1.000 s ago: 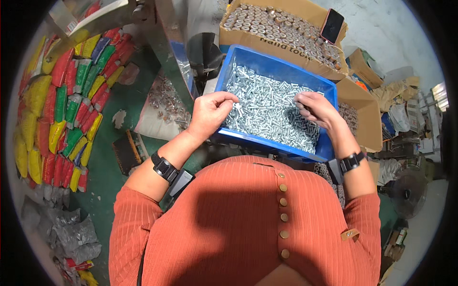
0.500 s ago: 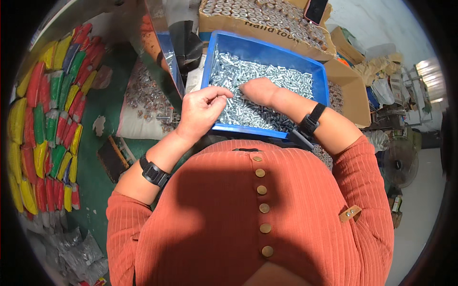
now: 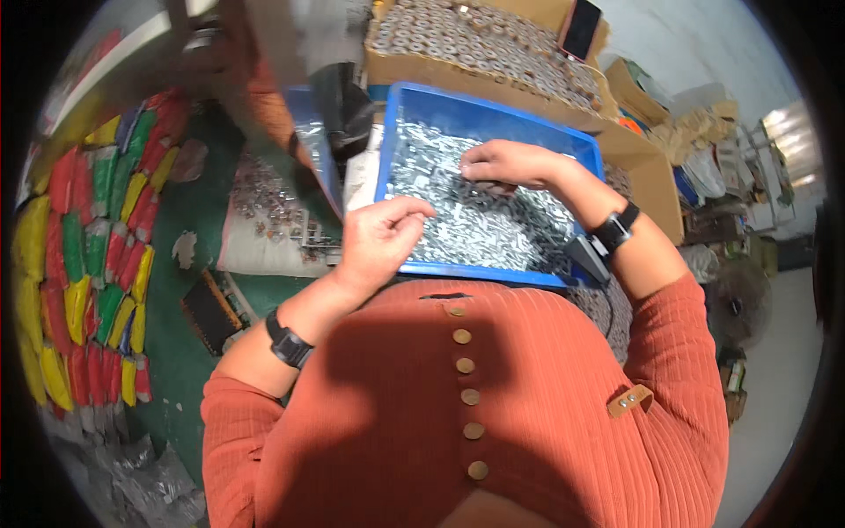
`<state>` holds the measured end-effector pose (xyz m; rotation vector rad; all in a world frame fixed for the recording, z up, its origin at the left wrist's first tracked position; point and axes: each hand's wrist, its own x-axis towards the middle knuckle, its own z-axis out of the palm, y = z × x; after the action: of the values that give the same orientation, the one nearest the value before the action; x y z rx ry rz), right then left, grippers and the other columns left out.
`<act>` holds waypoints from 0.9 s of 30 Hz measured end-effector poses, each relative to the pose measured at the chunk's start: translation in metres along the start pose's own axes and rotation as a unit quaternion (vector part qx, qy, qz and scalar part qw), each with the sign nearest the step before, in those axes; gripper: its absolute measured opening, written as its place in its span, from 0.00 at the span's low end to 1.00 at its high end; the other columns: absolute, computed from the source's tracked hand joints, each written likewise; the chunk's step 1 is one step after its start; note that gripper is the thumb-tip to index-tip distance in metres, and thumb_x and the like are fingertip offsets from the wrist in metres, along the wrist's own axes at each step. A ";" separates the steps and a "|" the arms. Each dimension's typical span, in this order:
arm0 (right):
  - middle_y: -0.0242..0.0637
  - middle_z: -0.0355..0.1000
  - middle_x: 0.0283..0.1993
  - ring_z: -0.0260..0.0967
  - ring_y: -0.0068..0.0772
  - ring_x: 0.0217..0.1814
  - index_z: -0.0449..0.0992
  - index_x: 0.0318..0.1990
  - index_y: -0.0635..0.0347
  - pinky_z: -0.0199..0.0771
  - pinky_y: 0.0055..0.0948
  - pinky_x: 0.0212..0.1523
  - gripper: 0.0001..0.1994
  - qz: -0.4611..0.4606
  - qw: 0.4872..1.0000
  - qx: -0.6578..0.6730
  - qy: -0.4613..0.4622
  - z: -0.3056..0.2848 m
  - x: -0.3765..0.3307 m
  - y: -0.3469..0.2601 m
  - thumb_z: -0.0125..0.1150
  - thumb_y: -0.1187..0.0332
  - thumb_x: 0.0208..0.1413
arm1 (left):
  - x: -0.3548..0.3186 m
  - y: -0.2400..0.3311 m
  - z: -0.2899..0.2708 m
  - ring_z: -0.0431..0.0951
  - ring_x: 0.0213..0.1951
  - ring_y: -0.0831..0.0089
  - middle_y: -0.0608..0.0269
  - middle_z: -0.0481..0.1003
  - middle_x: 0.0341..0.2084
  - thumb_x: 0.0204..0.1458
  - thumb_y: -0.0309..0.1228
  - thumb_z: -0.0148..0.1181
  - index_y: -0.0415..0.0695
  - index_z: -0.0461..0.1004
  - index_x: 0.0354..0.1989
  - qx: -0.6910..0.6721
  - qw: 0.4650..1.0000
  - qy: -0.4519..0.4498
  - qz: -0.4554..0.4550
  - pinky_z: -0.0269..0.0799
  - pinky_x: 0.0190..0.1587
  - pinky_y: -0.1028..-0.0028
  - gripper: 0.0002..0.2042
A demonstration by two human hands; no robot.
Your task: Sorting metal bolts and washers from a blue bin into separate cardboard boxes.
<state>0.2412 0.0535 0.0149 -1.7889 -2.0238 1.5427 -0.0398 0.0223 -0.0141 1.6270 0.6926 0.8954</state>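
In front of me a blue plastic bin point(image 3: 493, 274) holds a heap of small silvery metal pieces point(image 3: 458, 236) that look like bolts or screws. My left hand point(image 3: 380, 242) is closed at the bin's near left side, thumb and forefinger drawn together; anything between them is too small to make out. Over the middle of the heap hovers my right hand point(image 3: 510, 165), palm down, its fingers bent together toward the left. Its fingertips are partly hidden, so what they pinch cannot be seen. Both wrists wear black bands.
Behind the bin, a cardboard box point(image 3: 493, 81) holds rows of round metal parts, with a phone point(image 3: 581, 31) on its right corner. A grey metal machine point(image 3: 224, 53) stands left. A dark flat device point(image 3: 588, 257) sits at the bin's near right corner. Colourful packets point(image 3: 84, 255) are stacked far left.
My right hand has come up off the heap and shifted slightly right, its fingers now pointing left. My left hand stays beside the bin. The whole view has tilted, so the bin appears lower.
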 end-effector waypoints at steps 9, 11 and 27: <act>0.28 0.66 0.22 0.59 0.18 0.17 0.71 0.33 0.62 0.59 0.19 0.18 0.11 -0.111 0.944 0.309 0.014 -0.020 0.055 -0.084 0.53 0.64 0.64 | 0.002 -0.002 0.008 0.64 0.23 0.88 0.73 0.72 0.20 0.55 0.22 0.55 0.37 0.80 0.37 0.016 1.000 -0.016 0.021 0.61 0.24 0.83 0.07; 0.42 0.73 0.39 0.73 0.27 0.33 0.70 0.47 0.70 0.76 0.22 0.34 0.14 -0.118 0.924 0.352 0.091 -0.018 0.077 -0.095 0.54 0.65 0.64 | 0.002 -0.003 0.010 0.69 0.24 0.87 0.70 0.77 0.22 0.55 0.21 0.55 0.37 0.80 0.37 0.048 0.999 -0.010 0.023 0.64 0.26 0.82 0.07; 0.39 0.73 0.35 0.74 0.26 0.34 0.71 0.50 0.68 0.77 0.23 0.33 0.14 0.004 0.722 0.480 0.499 0.064 -0.247 0.162 0.52 0.67 0.65 | 0.000 -0.006 0.006 0.60 0.21 0.89 0.77 0.67 0.21 0.58 0.21 0.55 0.36 0.78 0.41 0.053 0.997 0.056 -0.004 0.52 0.23 0.84 0.07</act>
<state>0.4058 -0.2002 0.0110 -1.5191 -0.5118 0.8853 -0.0344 0.0208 -0.0205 1.6758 0.8374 0.9632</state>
